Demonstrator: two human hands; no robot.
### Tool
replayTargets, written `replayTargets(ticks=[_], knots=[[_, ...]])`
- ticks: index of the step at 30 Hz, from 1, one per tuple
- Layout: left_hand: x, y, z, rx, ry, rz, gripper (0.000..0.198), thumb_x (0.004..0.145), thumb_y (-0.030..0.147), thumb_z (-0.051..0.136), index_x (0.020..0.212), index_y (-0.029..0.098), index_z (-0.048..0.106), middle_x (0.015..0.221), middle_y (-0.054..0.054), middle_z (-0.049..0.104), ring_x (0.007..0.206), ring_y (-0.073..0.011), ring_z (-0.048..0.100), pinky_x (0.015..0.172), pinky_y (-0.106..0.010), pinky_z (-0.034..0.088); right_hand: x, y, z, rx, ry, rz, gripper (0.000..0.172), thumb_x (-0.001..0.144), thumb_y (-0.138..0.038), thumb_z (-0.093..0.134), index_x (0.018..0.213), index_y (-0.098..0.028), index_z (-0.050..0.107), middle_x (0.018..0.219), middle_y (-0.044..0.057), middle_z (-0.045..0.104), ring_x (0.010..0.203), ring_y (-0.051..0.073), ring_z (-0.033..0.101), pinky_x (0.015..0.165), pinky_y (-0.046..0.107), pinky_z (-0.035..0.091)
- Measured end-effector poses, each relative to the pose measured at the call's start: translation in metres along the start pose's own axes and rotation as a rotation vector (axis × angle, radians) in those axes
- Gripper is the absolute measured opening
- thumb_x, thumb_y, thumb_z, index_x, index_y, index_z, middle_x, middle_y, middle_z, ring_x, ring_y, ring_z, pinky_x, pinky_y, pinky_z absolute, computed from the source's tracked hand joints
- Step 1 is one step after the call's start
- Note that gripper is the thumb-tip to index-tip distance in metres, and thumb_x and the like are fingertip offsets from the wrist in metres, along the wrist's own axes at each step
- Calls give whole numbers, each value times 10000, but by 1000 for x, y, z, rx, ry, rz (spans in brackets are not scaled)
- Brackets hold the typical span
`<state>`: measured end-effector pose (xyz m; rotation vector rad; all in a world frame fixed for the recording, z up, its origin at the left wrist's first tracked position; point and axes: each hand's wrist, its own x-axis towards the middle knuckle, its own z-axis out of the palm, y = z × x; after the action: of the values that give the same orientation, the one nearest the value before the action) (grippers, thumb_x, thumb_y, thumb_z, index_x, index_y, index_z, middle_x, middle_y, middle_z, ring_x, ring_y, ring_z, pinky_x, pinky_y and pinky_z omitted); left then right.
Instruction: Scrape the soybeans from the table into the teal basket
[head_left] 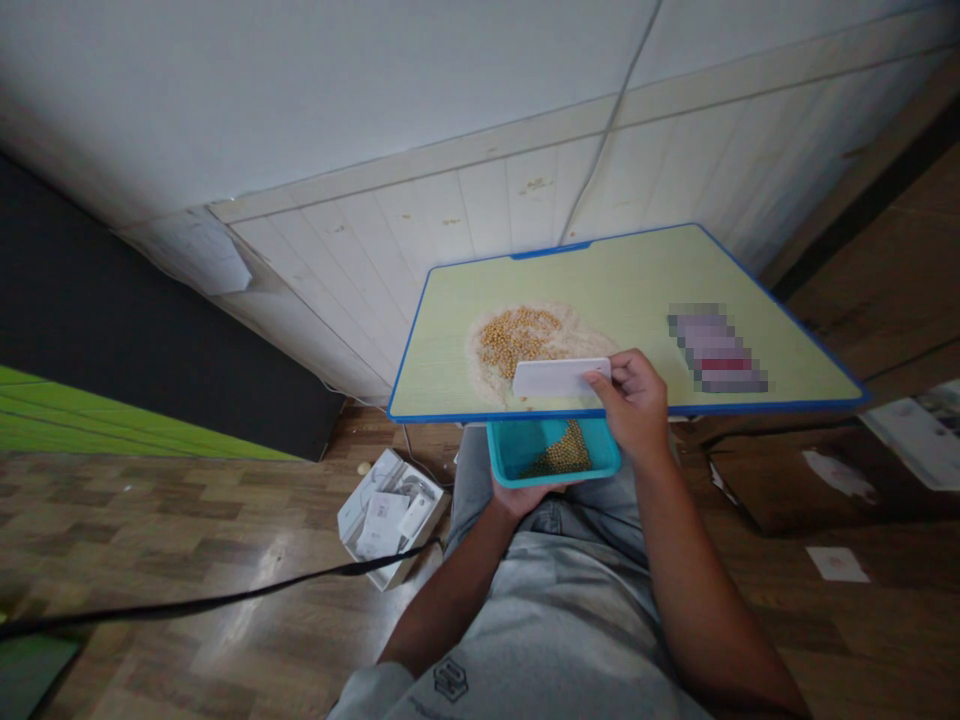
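Note:
My right hand (637,400) pinches one end of a flat white rectangular piece (551,379), held on edge over the near side of a pile. In that pile, yellow soybeans (517,335) lie amid pale grains that look like rice (581,335) on the green tabletop (622,275). Just below the table's near edge, my left hand (517,495) grips a turquoise plastic tub (501,455) from underneath; most of its fingers are hidden. Greenish-yellow beans (566,450) are heaped toward the tub's right side.
A pixelated flat item (716,345) lies on the table's right part. The table has a blue rim (780,407) and stands against a white panelled wall (420,220). On the wooden floor are an open white box (390,515) at left and a brown carton (795,480) at right. A dark strap (225,598) crosses the lower left.

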<state>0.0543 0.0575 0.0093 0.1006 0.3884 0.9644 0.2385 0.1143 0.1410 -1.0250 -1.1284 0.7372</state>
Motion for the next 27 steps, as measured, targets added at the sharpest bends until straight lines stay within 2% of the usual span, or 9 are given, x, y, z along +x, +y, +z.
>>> replayTargets(ticks=[4, 10, 15, 18, 23, 25, 27], knots=[[0, 0, -1, -20, 28, -5, 971, 1067, 794, 204, 1895, 286, 210, 1925, -128, 380, 1759, -516, 354, 1385, -888, 101, 0, -1, -1, -1, -15, -4, 435, 821, -526, 888, 823, -285, 525, 644, -67, 616, 574, 148, 509, 540, 254, 398], [1, 0, 1, -15, 62, 13, 948, 1069, 799, 236, 1885, 317, 251, 1922, -113, 395, 1755, -496, 369, 1409, -841, 123, 0, -2, -4, 0, -56, 11, 427, 816, -527, 891, 816, -281, 542, 629, -71, 609, 574, 147, 496, 546, 258, 391], [4, -1, -9, -4, 27, -11, 943, 1043, 822, 265, 1788, 288, 487, 1879, -145, 470, 1741, -524, 375, 1403, -833, 114, -2, -2, -4, 13, -67, 6, 423, 811, -527, 891, 818, -282, 546, 632, -68, 613, 565, 150, 498, 545, 264, 404], [4, -1, -12, -9, 17, -12, 968, 1019, 848, 274, 1775, 292, 509, 1888, -142, 456, 1759, -538, 330, 1392, -855, 106, -2, 0, -2, 15, 22, -7, 435, 819, -545, 889, 834, -282, 543, 654, -63, 627, 587, 155, 533, 555, 259, 415], [-2, 2, -3, 1, 82, 21, 948, 1041, 807, 234, 1816, 303, 446, 1927, -110, 385, 1775, -515, 312, 1391, -857, 152, 3, 4, -1, -8, 353, -112, 512, 825, -631, 907, 893, -280, 540, 770, -22, 681, 692, 186, 640, 624, 278, 491], [-5, 2, 2, 12, 124, 37, 921, 1044, 802, 257, 1786, 316, 506, 1931, -94, 380, 1767, -518, 325, 1388, -854, 174, 5, 5, -3, -21, 437, -140, 524, 832, -643, 904, 911, -283, 532, 811, -3, 693, 741, 205, 674, 652, 294, 516], [-6, 2, 5, 19, 133, 45, 880, 1042, 797, 313, 1703, 310, 628, 1924, -87, 397, 1764, -522, 327, 1397, -831, 187, 6, 5, -4, -39, 454, -144, 515, 838, -634, 898, 917, -286, 527, 818, 2, 693, 750, 212, 681, 651, 298, 517]])
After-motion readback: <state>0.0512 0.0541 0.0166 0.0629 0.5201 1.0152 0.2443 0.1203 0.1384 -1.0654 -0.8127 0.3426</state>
